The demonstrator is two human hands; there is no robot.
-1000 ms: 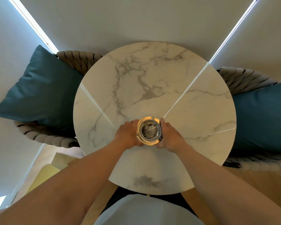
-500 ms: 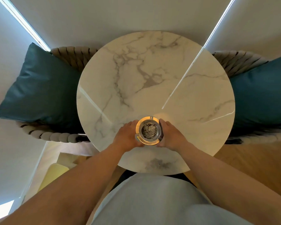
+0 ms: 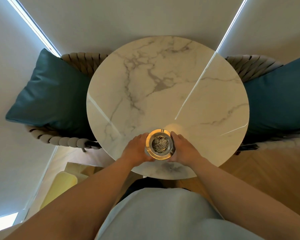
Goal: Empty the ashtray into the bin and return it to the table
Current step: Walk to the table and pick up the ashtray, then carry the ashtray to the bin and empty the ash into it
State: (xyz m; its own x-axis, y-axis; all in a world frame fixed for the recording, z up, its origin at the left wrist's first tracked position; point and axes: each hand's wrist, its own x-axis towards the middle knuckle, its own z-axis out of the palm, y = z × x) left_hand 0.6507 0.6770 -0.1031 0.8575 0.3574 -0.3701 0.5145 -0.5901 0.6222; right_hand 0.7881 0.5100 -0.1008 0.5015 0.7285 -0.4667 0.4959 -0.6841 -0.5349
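A round amber glass ashtray [image 3: 160, 144] full of grey ash is over the near part of the round white marble table [image 3: 166, 94]. My left hand [image 3: 137, 149] grips its left side and my right hand [image 3: 184, 149] grips its right side. An amber glow falls on the marble just beyond the ashtray. I cannot tell whether the ashtray rests on the tabletop or is lifted slightly off it. No bin is clearly in view.
Woven chairs with teal cushions stand left [image 3: 48, 94] and right [image 3: 280, 97] of the table. A yellow object [image 3: 61, 187] and a cardboard box [image 3: 80, 168] lie on the wooden floor at lower left. White curtains hang behind the table.
The view has shifted back from the table, so more of my torso shows. Both hands keep their hold on the ashtray, now nearer the table's front edge.
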